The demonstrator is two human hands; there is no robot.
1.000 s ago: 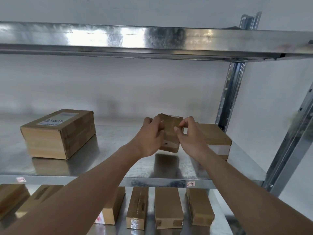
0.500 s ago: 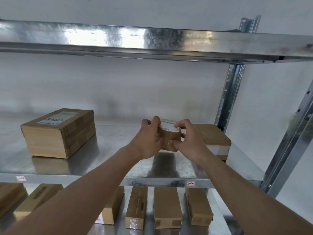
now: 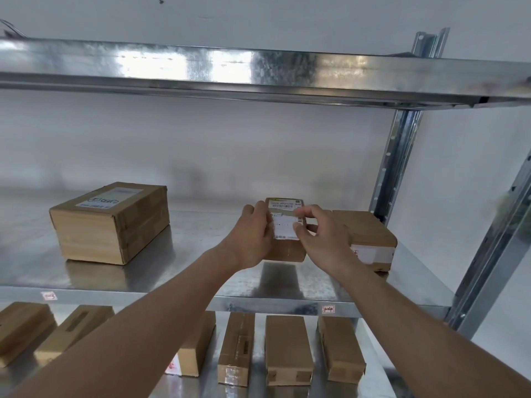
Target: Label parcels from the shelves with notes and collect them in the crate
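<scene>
A small brown cardboard parcel [image 3: 284,249] with a white printed shipping label on its top face is held just above the middle metal shelf [image 3: 201,245]. My left hand [image 3: 251,237] grips its left side. My right hand [image 3: 321,237] grips its right side, thumb and forefinger pinching the label's right edge. The parcel's label faces the camera. No note or crate is in view.
A large labelled box [image 3: 112,222] stands on the same shelf at the left. Another brown box [image 3: 370,239] lies behind my right hand. Several small parcels [image 3: 287,349] line the lower shelf. An upper shelf beam [image 3: 258,73] runs overhead; steel uprights [image 3: 399,165] stand at the right.
The parcel has been turned in both hands from standing on edge to its labelled top facing me, and it has come down closer to the shelf.
</scene>
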